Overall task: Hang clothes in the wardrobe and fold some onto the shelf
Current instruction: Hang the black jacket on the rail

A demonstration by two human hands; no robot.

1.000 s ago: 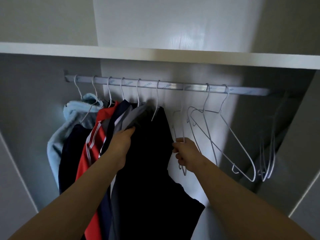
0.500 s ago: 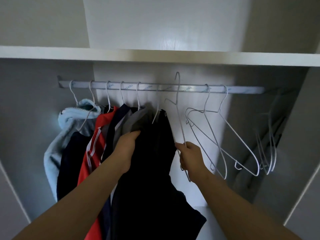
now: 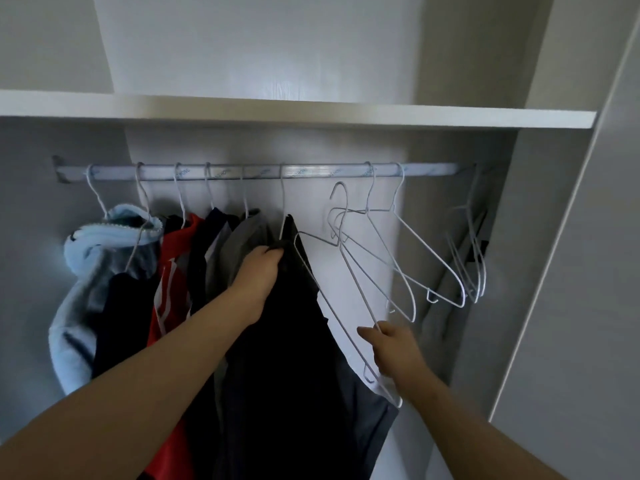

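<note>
Your right hand [image 3: 394,353] pinches the white wire hanger [image 3: 359,289] at its lower corner, lower centre-right of frame. Its hook is free, just below the rail [image 3: 311,170]. Your left hand [image 3: 258,277] has its fingers curled round the top edge of the black garment [image 3: 287,358] at centre frame, which seems hung from the rail.

Hanger: light, thin, springy. It will likely swing and snag the empty hangers [image 3: 415,251] just beside it, so I'd hold nearer the neck for control.

Garment: soft and limp, probably slides on bare wire. Take it at the shoulders or collar, not mid-cloth.
</note>
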